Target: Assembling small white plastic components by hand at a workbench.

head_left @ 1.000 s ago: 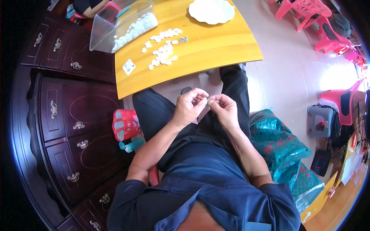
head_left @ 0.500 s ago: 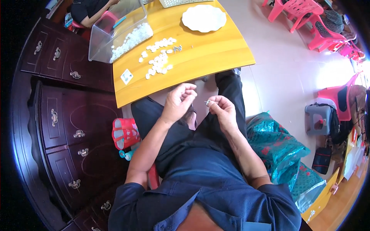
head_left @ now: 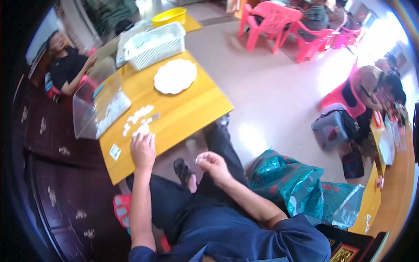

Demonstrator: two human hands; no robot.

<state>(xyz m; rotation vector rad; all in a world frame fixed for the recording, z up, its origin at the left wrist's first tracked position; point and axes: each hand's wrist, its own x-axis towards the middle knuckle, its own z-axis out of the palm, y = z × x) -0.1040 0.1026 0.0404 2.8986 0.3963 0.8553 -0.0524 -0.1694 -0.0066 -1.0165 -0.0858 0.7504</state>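
Note:
My left hand (head_left: 143,150) reaches over the near edge of the yellow wooden table (head_left: 187,107). Its slightly spread, blurred fingers touch a cluster of small white oval pieces (head_left: 142,129); whether one is between them is hidden. Another group of white pieces (head_left: 140,114) lies just beyond, beside a little heap of grey metal pins (head_left: 156,116). Above my lap, my right hand (head_left: 214,167) pinches a tiny white piece (head_left: 197,161) between thumb and fingertips. In the earlier view that piece shows a thin metal bit sticking out.
A clear plastic bin (head_left: 85,120) of translucent white bits stands at the table's left. Behind are a scalloped white plate (head_left: 175,76), a white basket (head_left: 157,46) and a yellow basin (head_left: 169,16). A small card (head_left: 115,152) lies near the left edge. A teal bag (head_left: 286,174) sits right.
My left hand has gone from above my lap forward and left onto the white pieces. My right hand still pinches its piece above my lap. The view has swung up and to the right.

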